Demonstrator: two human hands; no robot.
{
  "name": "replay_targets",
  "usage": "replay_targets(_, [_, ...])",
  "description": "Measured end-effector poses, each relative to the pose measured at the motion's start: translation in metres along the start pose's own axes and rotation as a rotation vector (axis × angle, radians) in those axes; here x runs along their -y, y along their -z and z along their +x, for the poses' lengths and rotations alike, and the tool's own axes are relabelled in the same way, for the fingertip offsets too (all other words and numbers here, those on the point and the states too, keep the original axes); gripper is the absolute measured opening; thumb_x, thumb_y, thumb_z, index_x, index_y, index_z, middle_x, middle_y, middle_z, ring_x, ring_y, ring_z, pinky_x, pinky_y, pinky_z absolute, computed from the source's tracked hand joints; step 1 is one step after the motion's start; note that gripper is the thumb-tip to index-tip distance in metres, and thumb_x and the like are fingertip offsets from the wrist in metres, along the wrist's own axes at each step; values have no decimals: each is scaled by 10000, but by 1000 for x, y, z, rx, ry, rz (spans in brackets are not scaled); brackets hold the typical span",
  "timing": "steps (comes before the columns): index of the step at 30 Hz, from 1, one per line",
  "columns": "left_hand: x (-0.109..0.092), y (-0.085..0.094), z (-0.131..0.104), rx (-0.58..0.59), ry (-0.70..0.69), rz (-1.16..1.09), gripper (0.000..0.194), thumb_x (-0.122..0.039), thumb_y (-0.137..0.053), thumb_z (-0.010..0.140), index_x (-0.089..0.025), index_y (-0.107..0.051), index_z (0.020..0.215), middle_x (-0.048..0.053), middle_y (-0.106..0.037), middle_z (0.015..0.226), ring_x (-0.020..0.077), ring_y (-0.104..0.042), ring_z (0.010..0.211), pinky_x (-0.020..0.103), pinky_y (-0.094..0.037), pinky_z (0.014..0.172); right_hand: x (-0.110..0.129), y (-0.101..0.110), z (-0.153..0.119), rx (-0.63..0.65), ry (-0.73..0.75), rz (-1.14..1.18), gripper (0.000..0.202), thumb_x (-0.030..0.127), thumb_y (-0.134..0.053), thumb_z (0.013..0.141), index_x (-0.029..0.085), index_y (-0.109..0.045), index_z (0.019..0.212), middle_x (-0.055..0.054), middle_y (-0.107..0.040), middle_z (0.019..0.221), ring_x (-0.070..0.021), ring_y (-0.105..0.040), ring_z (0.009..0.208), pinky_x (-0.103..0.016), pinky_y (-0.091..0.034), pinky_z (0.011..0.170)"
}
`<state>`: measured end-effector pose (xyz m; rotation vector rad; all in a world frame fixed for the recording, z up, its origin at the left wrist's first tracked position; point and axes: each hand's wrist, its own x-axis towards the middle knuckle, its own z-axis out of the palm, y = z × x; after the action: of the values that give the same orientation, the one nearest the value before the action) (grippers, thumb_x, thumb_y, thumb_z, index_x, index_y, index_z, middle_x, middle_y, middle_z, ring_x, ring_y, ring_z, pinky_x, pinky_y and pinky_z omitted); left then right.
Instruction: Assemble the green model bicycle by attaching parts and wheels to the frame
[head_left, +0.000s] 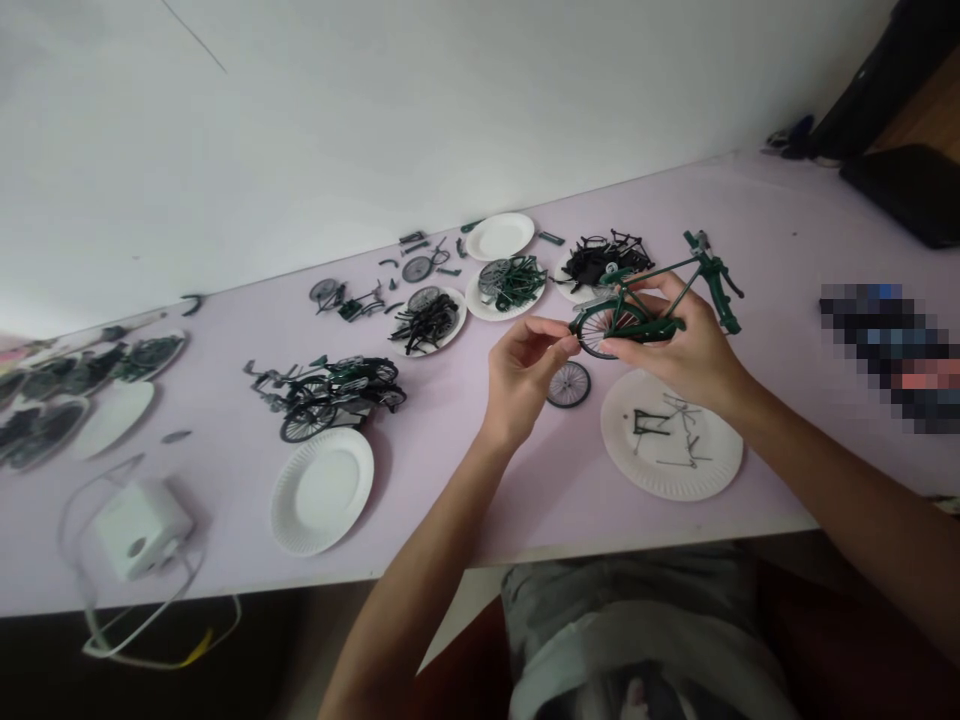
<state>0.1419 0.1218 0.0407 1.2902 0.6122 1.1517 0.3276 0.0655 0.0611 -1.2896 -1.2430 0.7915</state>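
Note:
A green model bicycle frame (660, 300) with one spoked wheel is raised above the table, its front fork pointing right and bearing no wheel. My right hand (686, 345) grips it around the middle. My left hand (529, 370) pinches with thumb and forefinger at the wheel's left edge; whether a small part sits between the fingertips is too small to tell. A loose spoked wheel (568, 385) lies on the table just below my hands. To the right of it, a white paper plate (619, 460) holds thin dark and grey parts.
Model bicycles (330, 390) stand at centre left beside a bare paper plate (322, 490). Plates of green parts (517, 283) and black parts (426, 322) lie farther back. A white box with cables (142, 525) is at the left front.

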Motion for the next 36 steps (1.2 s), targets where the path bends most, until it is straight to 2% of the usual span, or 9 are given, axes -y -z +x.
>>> replay_targets(9, [-2,-2,-2,8,-13,12,240,-286,-855,818,-184,-658,909,13,-663,889,127,-661,816,261,-556,778,0,-1,-1,-10,38,-64,494,346,-874,727,262,-609,1135,-38,-757,1087,-260,-744,1022,-462,-593,957])
replay_targets(15, [3,-3,-1,0,-63,-25,312,-277,-871,801,-225,-618,976,-16,-625,930,104,-623,828,234,-543,773,-1,-2,-2,-13,6,-83,500,338,-875,721,271,-621,1146,-53,-742,1134,-289,-723,1090,-515,-572,989])
replay_targets(18, [7,-1,0,8,-65,-58,343,-282,-882,799,-231,-610,1002,-21,-627,917,99,-619,832,225,-542,776,-1,-4,-2,-9,10,-71,496,331,-881,714,267,-626,1134,-48,-748,1082,-281,-732,1032,-513,-579,966])
replay_targets(23, [10,0,2,22,-98,-75,325,-283,-877,817,-228,-627,1017,-20,-627,929,91,-619,834,224,-547,794,0,-5,-2,-4,17,0,490,345,-888,713,252,-616,1110,-30,-749,1012,-247,-743,928,-443,-609,865])
replay_targets(29, [8,-4,1,6,-79,-56,280,-300,-856,826,-217,-639,982,0,-621,954,127,-623,887,280,-554,849,-5,-5,-1,-27,46,-15,483,350,-891,723,261,-612,1107,-18,-751,1010,-230,-739,897,-421,-611,834])
replay_targets(36, [10,-6,-1,-14,-12,-119,360,-361,-914,768,-229,-678,1006,-14,-667,902,102,-646,812,225,-533,775,-2,-8,-3,15,27,7,496,328,-888,709,254,-604,1109,-18,-742,1012,-235,-737,945,-431,-608,875])
